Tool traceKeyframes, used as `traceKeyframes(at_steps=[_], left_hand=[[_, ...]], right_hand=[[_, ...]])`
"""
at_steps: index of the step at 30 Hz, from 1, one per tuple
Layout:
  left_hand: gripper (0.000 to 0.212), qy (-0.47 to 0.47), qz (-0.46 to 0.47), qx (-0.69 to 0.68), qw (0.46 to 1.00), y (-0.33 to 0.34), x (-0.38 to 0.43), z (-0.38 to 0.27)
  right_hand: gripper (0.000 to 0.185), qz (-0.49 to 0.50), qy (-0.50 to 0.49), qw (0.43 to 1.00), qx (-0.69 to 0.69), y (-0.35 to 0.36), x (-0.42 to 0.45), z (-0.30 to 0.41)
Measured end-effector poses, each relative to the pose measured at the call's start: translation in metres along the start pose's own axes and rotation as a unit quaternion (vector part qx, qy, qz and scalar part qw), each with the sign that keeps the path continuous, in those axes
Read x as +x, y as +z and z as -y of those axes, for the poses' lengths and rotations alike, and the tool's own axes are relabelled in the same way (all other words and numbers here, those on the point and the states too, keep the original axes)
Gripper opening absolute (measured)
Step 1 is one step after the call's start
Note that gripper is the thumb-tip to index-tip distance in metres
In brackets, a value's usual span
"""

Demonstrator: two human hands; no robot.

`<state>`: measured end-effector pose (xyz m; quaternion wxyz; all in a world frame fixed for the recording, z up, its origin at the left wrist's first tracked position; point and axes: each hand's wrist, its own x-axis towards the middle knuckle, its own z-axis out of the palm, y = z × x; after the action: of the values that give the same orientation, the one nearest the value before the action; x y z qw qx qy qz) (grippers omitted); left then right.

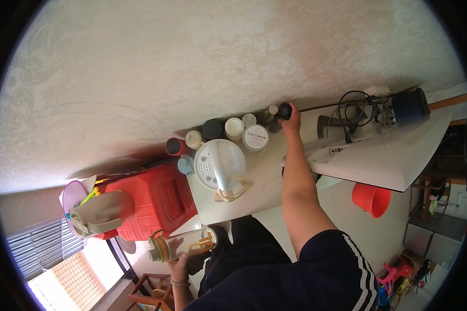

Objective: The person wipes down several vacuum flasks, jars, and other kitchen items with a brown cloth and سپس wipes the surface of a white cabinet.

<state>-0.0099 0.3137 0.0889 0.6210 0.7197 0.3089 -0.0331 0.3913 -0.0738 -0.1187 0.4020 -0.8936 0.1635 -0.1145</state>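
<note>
My right hand (292, 121) reaches to the wall side of the white tabletop (233, 210) and is closed around a dark bottle or cup with a rounded black top (285, 111). Beside it stands a clear bottle with a tan cap (273, 109). Low in the view, my left hand (179, 264) holds a large clear water bottle (183, 245) with a green lid and an orange band, lying sideways in the picture. A round white lidded appliance with a handle (220, 164) stands on the tabletop, with white, black, cream, red and light blue lidded containers around it.
A monitor (369, 155) with tangled black cables (358, 112) stands right of my right arm. A red plastic storage box (151, 198) adjoins the table's left end, with a beige vacuum jug (101, 212) on it. A red bucket (371, 199) and a wooden stool (151, 293) are on the floor.
</note>
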Motion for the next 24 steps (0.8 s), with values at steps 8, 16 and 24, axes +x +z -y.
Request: traceKeyframes(at_steps=[8, 16, 24], left_hand=[[0.063, 0.042, 0.035, 0.031, 0.998, -0.008, 0.011, 0.007], [0.052, -0.027, 0.092, 0.045, 0.994, -0.003, 0.019, 0.001], [0.065, 0.198, 0.151, 0.255, 0.934, 0.052, 0.038, -0.039]], right_hand=[[0.088, 0.008, 0.051, 0.998, -0.02, -0.009, -0.014, 0.006], [0.075, 0.004, 0.069, 0.998, -0.008, -0.048, -0.049, 0.051], [0.082, 0.418, -0.179, 0.868, 0.199, -0.159, -0.2, 0.195]])
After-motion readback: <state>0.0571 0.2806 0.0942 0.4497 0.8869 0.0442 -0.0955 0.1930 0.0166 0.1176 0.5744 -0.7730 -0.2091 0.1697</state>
